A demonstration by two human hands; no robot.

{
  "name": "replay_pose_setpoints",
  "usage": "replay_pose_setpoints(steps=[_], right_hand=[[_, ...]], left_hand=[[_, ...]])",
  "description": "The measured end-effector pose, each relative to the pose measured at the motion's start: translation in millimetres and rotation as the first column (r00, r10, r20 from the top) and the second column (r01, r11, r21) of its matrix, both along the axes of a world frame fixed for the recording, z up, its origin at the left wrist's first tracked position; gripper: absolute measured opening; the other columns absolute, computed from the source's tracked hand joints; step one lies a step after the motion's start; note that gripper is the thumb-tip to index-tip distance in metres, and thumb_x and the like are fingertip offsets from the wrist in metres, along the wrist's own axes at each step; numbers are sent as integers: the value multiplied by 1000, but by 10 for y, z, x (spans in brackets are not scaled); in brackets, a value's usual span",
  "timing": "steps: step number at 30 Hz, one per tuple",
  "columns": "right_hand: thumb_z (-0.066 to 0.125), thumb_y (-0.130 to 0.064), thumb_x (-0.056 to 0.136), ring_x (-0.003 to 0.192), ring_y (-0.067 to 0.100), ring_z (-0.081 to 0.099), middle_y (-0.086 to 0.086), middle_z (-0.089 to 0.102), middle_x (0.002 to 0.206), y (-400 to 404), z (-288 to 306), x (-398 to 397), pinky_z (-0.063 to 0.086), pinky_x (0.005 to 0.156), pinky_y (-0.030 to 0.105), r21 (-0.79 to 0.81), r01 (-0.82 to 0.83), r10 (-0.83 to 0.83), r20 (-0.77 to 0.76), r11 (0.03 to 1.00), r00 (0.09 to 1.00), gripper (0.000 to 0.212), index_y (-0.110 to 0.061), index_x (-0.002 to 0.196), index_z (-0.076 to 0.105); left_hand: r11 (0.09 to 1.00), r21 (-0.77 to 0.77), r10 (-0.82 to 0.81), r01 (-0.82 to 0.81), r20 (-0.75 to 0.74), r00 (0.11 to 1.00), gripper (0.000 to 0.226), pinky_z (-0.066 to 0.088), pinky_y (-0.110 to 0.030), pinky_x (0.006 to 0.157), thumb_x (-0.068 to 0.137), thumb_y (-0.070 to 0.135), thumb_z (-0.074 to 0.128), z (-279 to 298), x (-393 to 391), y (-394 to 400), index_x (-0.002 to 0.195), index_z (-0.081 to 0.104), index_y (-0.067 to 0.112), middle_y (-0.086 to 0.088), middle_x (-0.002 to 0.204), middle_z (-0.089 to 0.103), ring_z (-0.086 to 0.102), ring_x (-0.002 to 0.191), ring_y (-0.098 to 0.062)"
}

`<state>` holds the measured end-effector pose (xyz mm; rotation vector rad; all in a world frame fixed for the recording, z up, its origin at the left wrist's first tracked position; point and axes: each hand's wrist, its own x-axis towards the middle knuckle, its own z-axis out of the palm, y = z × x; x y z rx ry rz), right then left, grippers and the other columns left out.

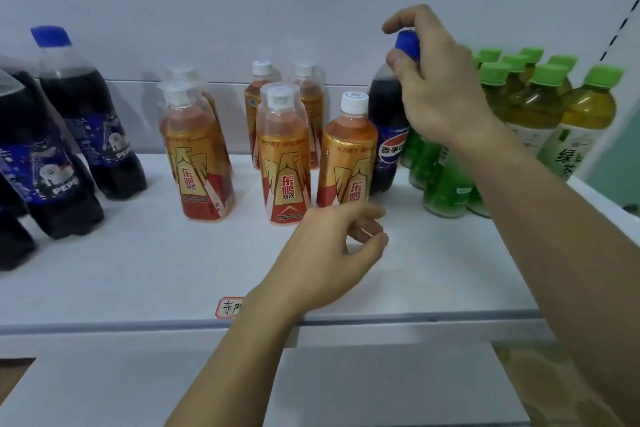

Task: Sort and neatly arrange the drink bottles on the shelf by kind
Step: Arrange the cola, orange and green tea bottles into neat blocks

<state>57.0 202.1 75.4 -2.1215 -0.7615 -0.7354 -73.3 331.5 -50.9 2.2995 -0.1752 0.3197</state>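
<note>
The right hand point(433, 94) fingers point(398, 61) pinch the stray cola bottle point(386, 135) by its cap, probably for lifting clear of the orange bottles point(282, 156); left hand point(329, 253) fingers curl loosely, empty.

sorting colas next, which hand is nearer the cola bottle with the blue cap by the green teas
Right. The right hand grips the cola bottle by its cap; the left hand hovers lower, apart from it.
</note>
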Motion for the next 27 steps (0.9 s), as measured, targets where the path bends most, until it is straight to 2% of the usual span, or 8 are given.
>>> replay_pose_setpoints(steps=[3,5,8,12,16,20,23,27], right_hand=[[51,-18,103,93,-2,59,-7,59,114,-172,107,-254,45,82,8,146,-48,36,87,988,996,26,-16,128,56],[53,-18,101,105,10,64,2,63,121,-258,212,-401,53,95,23,253,-113,95,82,961,992,25,-15,125,58],[53,-14,101,97,23,69,13,68,107,-311,315,-584,57,91,39,420,-233,224,72,877,972,18,-10,118,59],[52,-15,104,95,30,70,14,67,96,-157,333,-792,59,89,48,562,-374,412,66,737,909,13,-8,114,58],[50,-16,105,98,30,71,18,68,100,281,326,-974,58,91,47,565,-468,529,64,680,846,16,-6,118,56],[51,-18,105,102,17,72,13,72,110,877,304,-1159,58,89,34,525,-503,593,-4,686,805,19,-11,122,57],[55,-21,104,106,12,70,9,72,114,1376,286,-1300,56,95,37,469,-535,628,-55,703,777,14,-20,117,59],[61,-29,100,95,26,70,3,74,107,2035,222,-1499,57,87,43,394,-567,651,-118,723,750,10,-31,110,61]], left_hand=[[996,-26,84,-83,38,996,50,60,-23,87,95,46,66,-62,33,-149,143,56,33,24,116,68,63,100,9],[991,-58,123,-121,34,992,69,60,-28,90,90,59,67,-97,19,-245,150,45,35,22,130,64,63,104,5],[984,-170,71,-57,72,995,97,56,-27,95,75,74,70,-111,-76,-376,155,23,47,25,146,52,57,117,9],[914,-401,162,-57,230,960,74,56,-16,83,72,58,84,6,-233,-278,133,44,52,28,126,60,62,111,4],[892,-422,308,-163,303,902,64,54,-13,75,72,47,87,82,-504,205,127,57,39,23,114,68,67,103,-3],[856,-383,479,-347,332,813,67,53,-13,75,67,52,86,82,-865,830,127,57,46,19,117,66,66,106,-5],[791,-385,596,-475,313,739,72,56,-21,81,64,49,86,33,-1141,1297,130,57,46,17,119,64,66,107,-5],[710,-336,703,-618,297,646,73,48,-9,81,67,36,93,-78,-1470,1777,130,56,41,21,115,66,62,105,5]])
